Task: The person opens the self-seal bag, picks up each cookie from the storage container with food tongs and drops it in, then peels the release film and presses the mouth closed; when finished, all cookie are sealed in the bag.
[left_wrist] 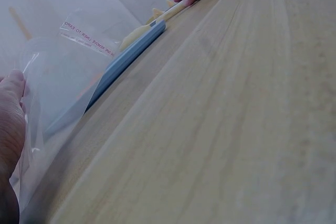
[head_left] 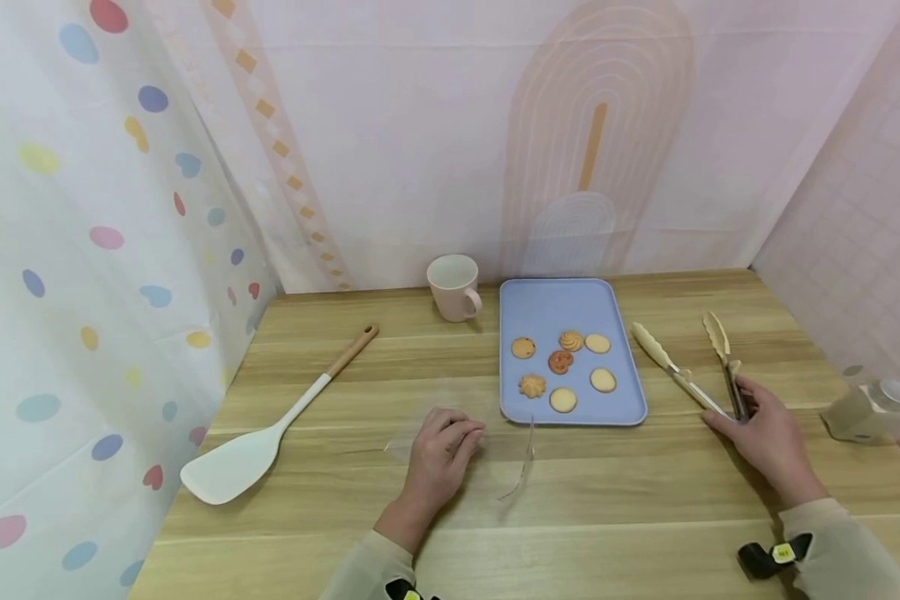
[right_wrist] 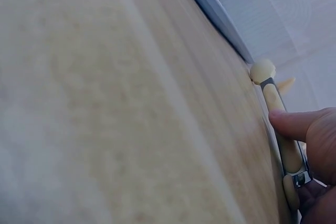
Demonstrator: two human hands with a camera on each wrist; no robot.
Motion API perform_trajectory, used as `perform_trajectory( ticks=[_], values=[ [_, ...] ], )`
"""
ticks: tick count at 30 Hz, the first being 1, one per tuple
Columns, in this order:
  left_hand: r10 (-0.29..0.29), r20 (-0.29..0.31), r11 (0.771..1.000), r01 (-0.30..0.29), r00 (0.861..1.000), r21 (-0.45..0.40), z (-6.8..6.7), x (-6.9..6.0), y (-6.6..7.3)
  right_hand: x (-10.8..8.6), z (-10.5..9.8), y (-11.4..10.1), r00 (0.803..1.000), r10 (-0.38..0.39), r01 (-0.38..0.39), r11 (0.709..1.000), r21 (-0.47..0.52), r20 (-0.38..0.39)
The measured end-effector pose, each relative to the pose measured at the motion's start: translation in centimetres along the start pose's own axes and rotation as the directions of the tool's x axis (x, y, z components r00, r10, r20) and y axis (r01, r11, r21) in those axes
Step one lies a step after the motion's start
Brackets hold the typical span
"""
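Note:
My left hand (head_left: 441,454) pinches a clear plastic bag (left_wrist: 58,82) with red printing on its flap, held above the wooden table in front of the tray. At the right, my right hand (head_left: 771,437) grips the tongs (head_left: 692,387) near their hinged end. The tongs' two cream-tipped arms are spread apart and point toward the back, with nothing between them. Between the hands, a blue tray (head_left: 551,304) bears several cookies, among them a pretzel-shaped cookie (head_left: 560,361), a swirled cookie (head_left: 571,340) and a plain round cookie (head_left: 563,400).
A pink mug (head_left: 450,296) stands left of the tray at the back. A white spatula (head_left: 232,465) with a wooden handle lies at the left. A glass jar (head_left: 866,412) with a metal lid stands at the right edge. Patterned curtains (head_left: 390,150) hang behind the table.

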State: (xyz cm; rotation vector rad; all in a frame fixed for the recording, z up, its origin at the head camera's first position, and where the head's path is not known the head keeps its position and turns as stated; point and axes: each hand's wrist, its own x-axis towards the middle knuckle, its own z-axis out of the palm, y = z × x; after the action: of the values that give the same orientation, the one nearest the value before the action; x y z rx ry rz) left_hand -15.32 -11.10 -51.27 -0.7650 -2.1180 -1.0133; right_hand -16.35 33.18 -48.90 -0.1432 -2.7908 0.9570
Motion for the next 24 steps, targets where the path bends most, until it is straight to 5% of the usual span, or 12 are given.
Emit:
perform_trajectory(
  ticks=[12,24],
  values=[
    [-0.011,-0.006,1.000,0.011,1.000,0.006,0.1,-0.3,-0.1,0.1,-0.2,-0.5,0.998,0.035,-0.030,0.995,0.093,-0.045],
    [-0.017,-0.005,1.000,0.018,1.000,0.018,0.1,-0.2,-0.2,-0.8,-1.2,-3.0,0.996,-0.043,0.055,0.984,0.169,-0.074]
  ],
)
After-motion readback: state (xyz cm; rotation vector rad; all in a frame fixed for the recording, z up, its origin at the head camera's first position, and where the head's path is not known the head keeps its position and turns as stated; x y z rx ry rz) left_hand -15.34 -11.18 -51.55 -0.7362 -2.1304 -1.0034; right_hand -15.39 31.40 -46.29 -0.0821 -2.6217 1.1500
